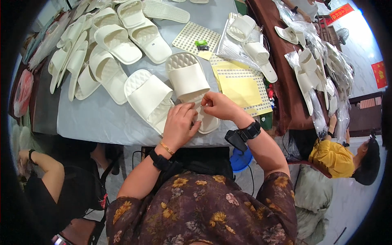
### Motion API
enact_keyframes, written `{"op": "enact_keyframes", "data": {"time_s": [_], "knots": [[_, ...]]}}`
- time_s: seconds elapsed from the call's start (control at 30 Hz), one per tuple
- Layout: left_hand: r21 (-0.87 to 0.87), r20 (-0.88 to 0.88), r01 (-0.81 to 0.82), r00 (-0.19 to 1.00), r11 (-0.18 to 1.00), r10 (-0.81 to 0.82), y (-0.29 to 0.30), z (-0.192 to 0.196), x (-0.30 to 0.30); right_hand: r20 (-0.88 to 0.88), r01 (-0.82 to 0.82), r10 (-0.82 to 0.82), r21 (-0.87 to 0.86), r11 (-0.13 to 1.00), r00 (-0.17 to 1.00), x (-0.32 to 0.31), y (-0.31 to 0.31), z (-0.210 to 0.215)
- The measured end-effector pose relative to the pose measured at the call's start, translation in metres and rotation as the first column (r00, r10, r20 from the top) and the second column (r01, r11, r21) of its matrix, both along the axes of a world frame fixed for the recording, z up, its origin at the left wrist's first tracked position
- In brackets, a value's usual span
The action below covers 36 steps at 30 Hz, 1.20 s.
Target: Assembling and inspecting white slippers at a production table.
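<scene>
Two off-white slide slippers lie side by side in front of me. My left hand rests palm down over the heel ends of the left slipper and the right slipper, its fingers stretched out and the thumb apart. Over the heel area of the right slipper, my right hand is closed in a pinch. Whatever is between its fingertips, if anything, is too small to make out. Close by on the right lie yellowish sheets of small printed stickers.
Many more off-white slippers are piled at the far left. Another sticker sheet holds a small green item. A slipper pair lies on plastic wrap at the right. A co-worker in yellow sits beside a brown-covered table.
</scene>
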<state>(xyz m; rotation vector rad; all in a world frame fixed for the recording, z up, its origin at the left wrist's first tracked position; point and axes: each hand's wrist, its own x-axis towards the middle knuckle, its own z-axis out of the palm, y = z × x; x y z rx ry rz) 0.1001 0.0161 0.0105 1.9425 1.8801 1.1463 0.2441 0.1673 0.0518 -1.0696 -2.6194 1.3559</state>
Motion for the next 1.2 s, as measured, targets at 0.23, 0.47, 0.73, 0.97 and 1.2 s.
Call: {"op": "enact_keyframes", "data": {"time_s": [0.23,0.47,0.73,0.97,1.2], "knots": [[0.01,-0.021,-0.007,1.0,1.0,0.008,0.0,-0.001,0.0,0.029,0.005,-0.005,0.009,1.0,1.0,-0.007,0.001,-0.006],[-0.001,-0.1,-0.015,0.995,1.0,0.015,0.001,0.003,0.004,0.031,0.003,-0.005,0.055,0.998,1.0,-0.006,-0.005,-0.005],[0.003,-0.13,-0.024,0.991,1.0,0.024,0.002,0.006,0.007,-0.091,0.199,-0.189,0.129,0.971,0.978,-0.008,-0.014,-0.015],[-0.002,-0.095,0.003,0.995,1.0,-0.003,0.001,0.004,0.002,-0.072,0.294,-0.288,0.364,0.884,0.955,-0.017,-0.018,-0.023],[0.035,-0.031,0.053,0.998,0.998,-0.052,0.0,0.009,-0.003,-0.126,0.401,-0.381,0.32,0.858,0.916,-0.004,-0.012,-0.027]]}}
